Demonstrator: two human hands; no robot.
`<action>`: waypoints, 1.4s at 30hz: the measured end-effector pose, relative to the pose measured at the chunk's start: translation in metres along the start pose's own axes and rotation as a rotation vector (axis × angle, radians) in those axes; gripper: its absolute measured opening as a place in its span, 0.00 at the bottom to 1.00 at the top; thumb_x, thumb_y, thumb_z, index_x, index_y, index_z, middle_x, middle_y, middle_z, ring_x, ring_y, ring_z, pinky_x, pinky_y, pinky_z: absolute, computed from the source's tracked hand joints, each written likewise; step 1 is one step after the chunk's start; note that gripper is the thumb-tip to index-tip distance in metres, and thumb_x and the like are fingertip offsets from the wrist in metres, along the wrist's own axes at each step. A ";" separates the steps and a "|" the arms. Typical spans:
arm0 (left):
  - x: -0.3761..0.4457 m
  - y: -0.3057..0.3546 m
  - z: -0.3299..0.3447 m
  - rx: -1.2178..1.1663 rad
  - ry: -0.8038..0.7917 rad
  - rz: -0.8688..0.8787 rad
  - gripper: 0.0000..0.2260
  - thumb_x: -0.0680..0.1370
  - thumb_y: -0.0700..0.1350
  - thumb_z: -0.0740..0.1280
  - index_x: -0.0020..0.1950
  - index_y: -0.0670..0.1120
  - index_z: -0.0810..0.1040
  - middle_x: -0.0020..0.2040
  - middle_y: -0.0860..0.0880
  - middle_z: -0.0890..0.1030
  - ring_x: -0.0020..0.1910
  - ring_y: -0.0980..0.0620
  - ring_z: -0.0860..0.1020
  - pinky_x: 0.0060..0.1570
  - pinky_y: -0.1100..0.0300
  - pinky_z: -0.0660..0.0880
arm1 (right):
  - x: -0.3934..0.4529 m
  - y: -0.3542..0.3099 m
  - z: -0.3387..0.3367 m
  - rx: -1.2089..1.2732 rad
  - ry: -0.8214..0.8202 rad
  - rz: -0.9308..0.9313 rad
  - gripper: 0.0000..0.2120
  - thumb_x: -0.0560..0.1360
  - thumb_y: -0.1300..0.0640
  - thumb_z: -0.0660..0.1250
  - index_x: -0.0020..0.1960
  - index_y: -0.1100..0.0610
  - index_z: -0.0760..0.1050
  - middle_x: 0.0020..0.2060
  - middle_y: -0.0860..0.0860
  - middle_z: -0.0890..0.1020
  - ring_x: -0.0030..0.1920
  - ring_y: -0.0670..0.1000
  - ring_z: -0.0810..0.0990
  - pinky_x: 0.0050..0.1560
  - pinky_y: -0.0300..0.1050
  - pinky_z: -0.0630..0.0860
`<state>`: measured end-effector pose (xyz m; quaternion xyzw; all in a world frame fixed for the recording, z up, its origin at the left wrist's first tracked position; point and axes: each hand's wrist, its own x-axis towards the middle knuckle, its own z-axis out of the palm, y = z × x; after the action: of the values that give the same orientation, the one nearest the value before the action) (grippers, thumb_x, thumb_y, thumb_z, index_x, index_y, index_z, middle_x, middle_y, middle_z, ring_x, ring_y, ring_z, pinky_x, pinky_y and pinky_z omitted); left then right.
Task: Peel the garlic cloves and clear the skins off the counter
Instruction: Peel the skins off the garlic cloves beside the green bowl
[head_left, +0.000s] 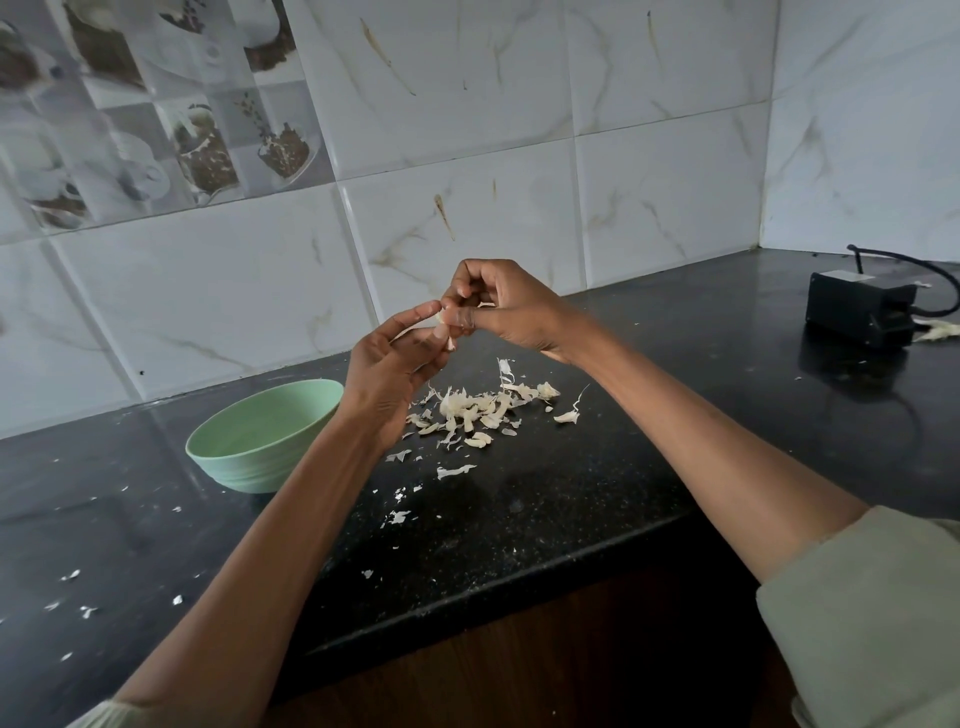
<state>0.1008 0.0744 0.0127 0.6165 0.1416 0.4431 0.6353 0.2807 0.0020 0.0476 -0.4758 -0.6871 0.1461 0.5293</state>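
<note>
A small pale garlic clove (445, 323) was held above the black speckled stone desk (545, 493), pinched between the fingertips of the left hand (395, 374) and the right hand (498, 306) — the two hands were brought together around it. A heap of papery off-white garlic skins (483, 410) was strewn on the desk just below the hands. A pale green round bowl (265, 436) was set left of the skins — beside the left forearm.
</note>
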 end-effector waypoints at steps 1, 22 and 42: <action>-0.002 0.000 0.002 0.033 0.006 0.027 0.17 0.79 0.37 0.74 0.68 0.41 0.80 0.44 0.47 0.87 0.47 0.51 0.85 0.51 0.61 0.81 | 0.000 0.001 0.001 -0.034 0.021 -0.005 0.13 0.79 0.66 0.73 0.46 0.56 0.69 0.43 0.50 0.82 0.43 0.44 0.81 0.48 0.40 0.79; -0.001 -0.003 -0.001 0.156 0.201 0.027 0.05 0.79 0.38 0.75 0.54 0.41 0.85 0.40 0.48 0.86 0.39 0.55 0.83 0.41 0.65 0.79 | -0.003 0.001 -0.008 -0.144 -0.203 0.156 0.13 0.77 0.63 0.75 0.60 0.57 0.80 0.44 0.53 0.76 0.42 0.46 0.77 0.45 0.40 0.79; 0.004 -0.017 -0.001 0.527 0.243 0.166 0.06 0.85 0.43 0.68 0.57 0.41 0.79 0.44 0.46 0.84 0.39 0.52 0.85 0.43 0.55 0.81 | 0.002 0.009 0.039 -0.510 -0.018 0.115 0.17 0.88 0.50 0.56 0.43 0.57 0.68 0.36 0.55 0.74 0.35 0.52 0.68 0.38 0.51 0.63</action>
<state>0.1088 0.0804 -0.0021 0.7121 0.2755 0.5120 0.3935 0.2515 0.0194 0.0272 -0.6309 -0.6783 0.0023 0.3767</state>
